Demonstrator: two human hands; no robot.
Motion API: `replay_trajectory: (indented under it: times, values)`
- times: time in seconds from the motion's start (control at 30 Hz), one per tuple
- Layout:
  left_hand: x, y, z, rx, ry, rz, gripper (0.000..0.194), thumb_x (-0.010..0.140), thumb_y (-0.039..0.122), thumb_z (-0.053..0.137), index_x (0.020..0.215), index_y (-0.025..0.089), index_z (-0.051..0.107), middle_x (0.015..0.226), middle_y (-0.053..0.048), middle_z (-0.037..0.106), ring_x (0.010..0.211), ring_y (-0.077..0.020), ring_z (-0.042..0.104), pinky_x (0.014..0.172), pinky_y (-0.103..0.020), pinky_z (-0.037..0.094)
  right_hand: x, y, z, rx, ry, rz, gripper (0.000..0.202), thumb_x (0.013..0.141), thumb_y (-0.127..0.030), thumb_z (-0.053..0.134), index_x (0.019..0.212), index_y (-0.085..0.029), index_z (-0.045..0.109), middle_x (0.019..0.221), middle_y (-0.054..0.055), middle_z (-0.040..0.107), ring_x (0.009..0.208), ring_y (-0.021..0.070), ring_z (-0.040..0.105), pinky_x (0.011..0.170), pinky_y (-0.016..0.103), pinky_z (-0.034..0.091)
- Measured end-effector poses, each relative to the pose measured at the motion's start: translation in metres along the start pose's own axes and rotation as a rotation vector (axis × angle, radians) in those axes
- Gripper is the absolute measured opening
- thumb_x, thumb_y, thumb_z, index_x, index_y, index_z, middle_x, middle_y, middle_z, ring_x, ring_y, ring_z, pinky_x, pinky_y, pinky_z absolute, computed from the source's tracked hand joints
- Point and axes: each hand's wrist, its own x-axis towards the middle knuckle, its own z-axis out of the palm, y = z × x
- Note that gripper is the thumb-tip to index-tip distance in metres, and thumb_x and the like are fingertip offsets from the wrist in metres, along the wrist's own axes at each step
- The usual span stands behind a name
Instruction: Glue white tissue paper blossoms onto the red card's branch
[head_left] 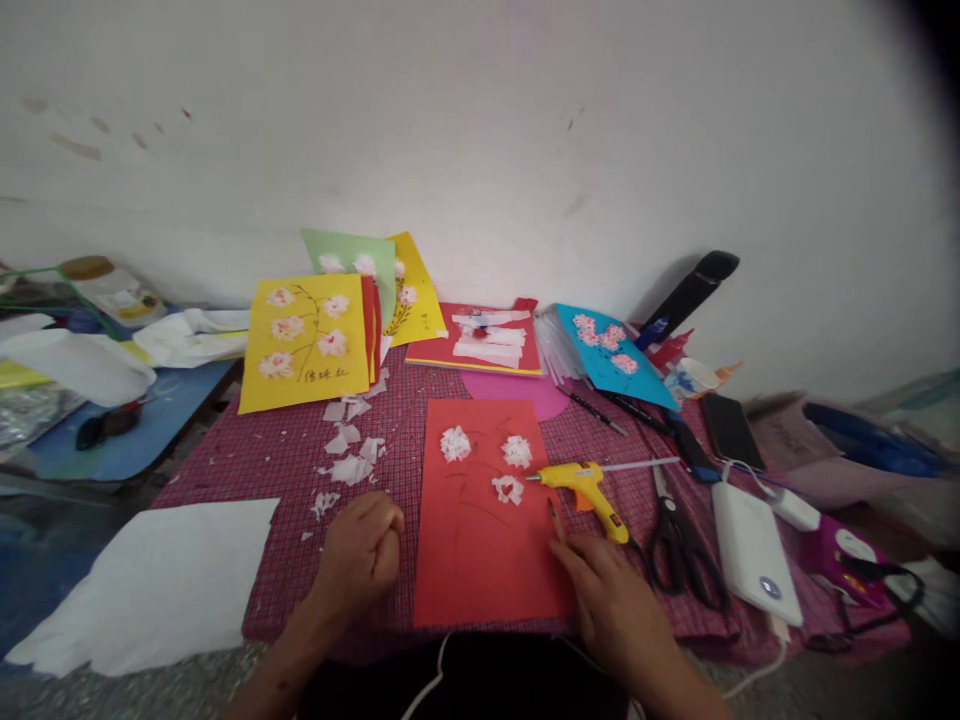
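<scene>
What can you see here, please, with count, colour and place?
red sheet: one, red, centre
paper flowers: three, white, on it
glue gun: one, yellow, centre right
scissors: one pair, black-handled, right
boxy device: one, white, far right
flower cards: four or more, yellow, green, blue, back
scraps: many, white, left of sheet
large paper: one, white, front left
jar: one, brown-lidded, far left
cup: one, pale, back right
tablecloth: one, purplish check, beneath
other items: uncounted, mixed, both edges
left hand: one, bare, left of sheet, curled
right hand: one, bare, sheet's right edge, holding slim stick
</scene>
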Motion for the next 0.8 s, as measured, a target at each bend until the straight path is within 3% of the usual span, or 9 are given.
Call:
replay_trajectory:
  times: [0.1, 0.27, 0.33, 0.5, 0.6, 0.8]
  values:
    - [-0.003, -0.002, 0.006, 0.001, -0.025, -0.014, 0.022, 0.083, 0.004, 0.039, 0.073, 0.021, 0.048, 0.069, 0.0, 0.053, 0.067, -0.0163, 0.052, 0.063, -0.03, 0.04, 0.0, 0.003, -0.004, -0.024, -0.062, 0.002, 0.054, 0.085, -0.005, 0.05, 0.135, -0.022, 0.063, 0.122, 0.015, 0.068, 0.107, 0.0296, 0.068, 0.09, 0.047, 0.061]
    - [-0.005, -0.004, 0.011, 0.002, -0.062, -0.025, 0.021, 0.084, 0.006, 0.041, 0.076, 0.021, 0.054, 0.075, -0.001, 0.06, 0.072, -0.017, 0.057, 0.069, -0.031, 0.046, 0.015, 0.026, -0.014, -0.064, 0.16, 0.159, 0.035, 0.093, -0.017, 0.053, 0.127, -0.021, 0.063, 0.119, 0.015, 0.067, 0.107, 0.0296, 0.066, 0.092, 0.047, 0.058]
    - [-0.005, -0.005, 0.011, -0.002, -0.059, -0.02, 0.022, 0.084, 0.006, 0.042, 0.078, 0.02, 0.057, 0.079, -0.002, 0.063, 0.076, -0.0173, 0.06, 0.072, -0.031, 0.048, 0.027, 0.037, -0.014, -0.127, 0.174, 0.248, 0.03, 0.093, -0.024, 0.057, 0.121, -0.017, 0.063, 0.113, 0.016, 0.068, 0.103, 0.0322, 0.067, 0.091, 0.05, 0.057]
    - [-0.008, -0.006, 0.012, -0.004, -0.063, 0.013, 0.023, 0.088, 0.007, 0.043, 0.084, 0.02, 0.061, 0.086, -0.004, 0.067, 0.082, -0.0178, 0.062, 0.076, -0.031, 0.051, 0.049, 0.042, -0.012, -0.229, -0.04, 0.467, 0.035, 0.09, -0.027, 0.058, 0.12, -0.011, 0.061, 0.108, 0.018, 0.071, 0.093, 0.0326, 0.07, 0.081, 0.044, 0.055]
    - [-0.011, -0.006, 0.013, 0.008, -0.04, 0.046, 0.024, 0.089, 0.007, 0.045, 0.093, 0.02, 0.064, 0.095, -0.005, 0.069, 0.09, -0.0188, 0.064, 0.082, -0.032, 0.051, 0.054, 0.04, -0.015, -0.223, -0.17, 0.576, 0.037, 0.09, -0.026, 0.055, 0.122, -0.008, 0.061, 0.113, 0.019, 0.071, 0.098, 0.0325, 0.07, 0.083, 0.041, 0.052]
    - [-0.014, -0.004, 0.014, 0.04, -0.129, 0.089, 0.024, 0.088, 0.007, 0.046, 0.095, 0.021, 0.064, 0.097, -0.005, 0.07, 0.092, -0.0205, 0.064, 0.082, -0.034, 0.051, 0.054, 0.047, -0.015, -0.194, -0.28, 0.629, 0.035, 0.094, -0.026, 0.049, 0.122, -0.009, 0.062, 0.116, 0.019, 0.07, 0.102, 0.0332, 0.07, 0.084, 0.04, 0.049]
